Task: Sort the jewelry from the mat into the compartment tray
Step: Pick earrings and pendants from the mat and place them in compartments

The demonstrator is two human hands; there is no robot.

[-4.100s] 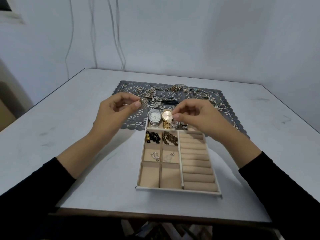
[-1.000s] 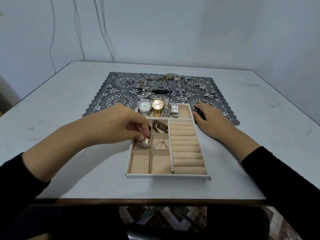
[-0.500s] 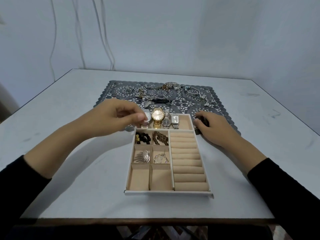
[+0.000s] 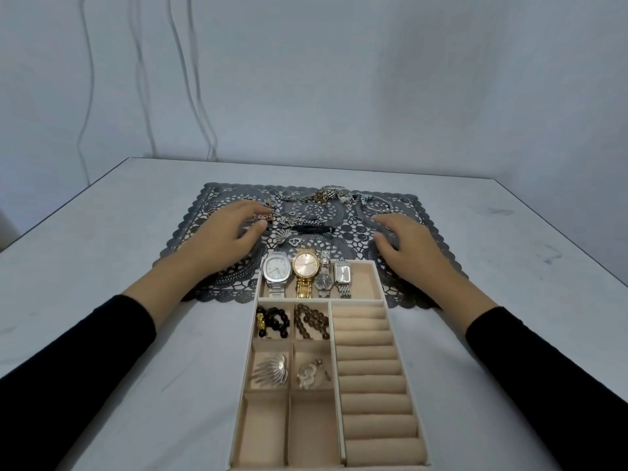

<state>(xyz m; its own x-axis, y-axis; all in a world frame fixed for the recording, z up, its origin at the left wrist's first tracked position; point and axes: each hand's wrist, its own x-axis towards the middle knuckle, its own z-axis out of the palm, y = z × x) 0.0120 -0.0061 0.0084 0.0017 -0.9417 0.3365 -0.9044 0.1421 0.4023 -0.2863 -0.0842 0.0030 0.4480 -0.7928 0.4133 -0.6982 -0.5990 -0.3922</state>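
Left grip (image 4: 225, 236), right grip (image 4: 407, 247) over mat (image 4: 315, 210)

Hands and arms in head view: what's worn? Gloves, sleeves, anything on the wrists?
No gloves: left hand and right hand are bare. Plain black long sleeves, left sleeve and right sleeve, end at the forearm. Nothing shows on either wrist.
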